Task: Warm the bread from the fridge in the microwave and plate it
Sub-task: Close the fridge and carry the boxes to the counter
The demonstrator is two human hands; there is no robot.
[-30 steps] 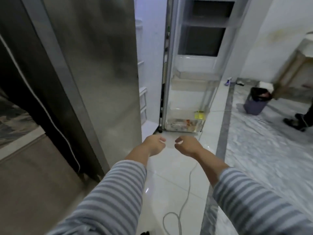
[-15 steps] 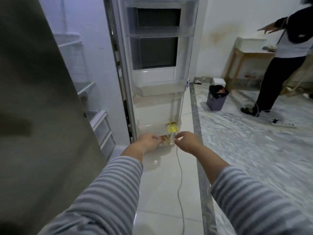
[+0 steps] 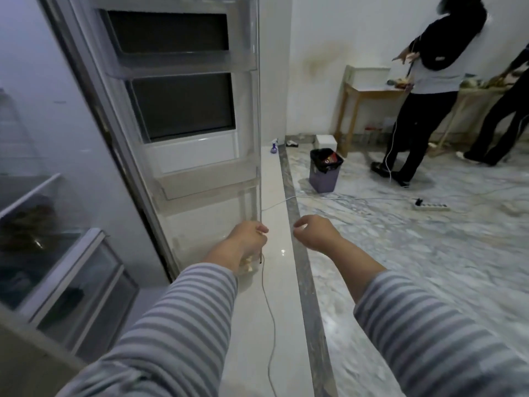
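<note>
The tall white open fridge door (image 3: 183, 124) with clear plastic shelves is standing ahead. The left hand (image 3: 246, 236) is reaching toward its outer edge with fingers curled; whether it is gripping the door, I cannot tell. The right hand (image 3: 315, 232) is hanging loosely curled, holding nothing. No bread is showing clearly; dark items are sitting blurred on the glass fridge shelves (image 3: 37, 196).
</note>
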